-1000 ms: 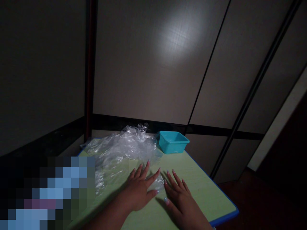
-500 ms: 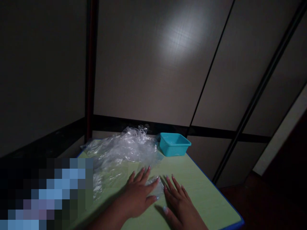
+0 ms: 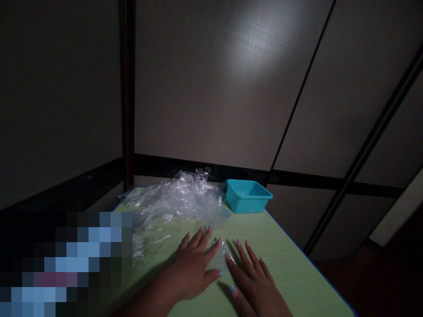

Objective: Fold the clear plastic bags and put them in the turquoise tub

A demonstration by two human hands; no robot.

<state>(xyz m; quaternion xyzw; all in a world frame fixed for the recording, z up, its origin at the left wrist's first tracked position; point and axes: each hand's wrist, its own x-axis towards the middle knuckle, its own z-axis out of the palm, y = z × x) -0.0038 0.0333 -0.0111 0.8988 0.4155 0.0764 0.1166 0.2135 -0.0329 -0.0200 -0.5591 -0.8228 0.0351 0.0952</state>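
Note:
Spread flat with fingers apart, my left hand [image 3: 194,268] lies over a small piece of clear plastic film [image 3: 222,255]. On the right side of that film my right hand [image 3: 253,277] is also spread, its index fingertip at the film's edge. Part of the film is hidden under the fingers. Beyond my left hand a large crumpled heap of clear plastic bags [image 3: 185,198] covers the far left of the green table [image 3: 287,259]. At the far edge, right of the heap, stands a turquoise plastic basin [image 3: 247,204].
Grey-brown panelled cabinet doors [image 3: 211,97] rise right behind the table. A blue strip edges the tabletop on the right, with dark floor [image 3: 346,281] beyond. A blurred-out patch hides the lower left.
The view has shifted slightly, so the table and basin sit further right. Both hands stay spread near the film, the right one a little further from the left.

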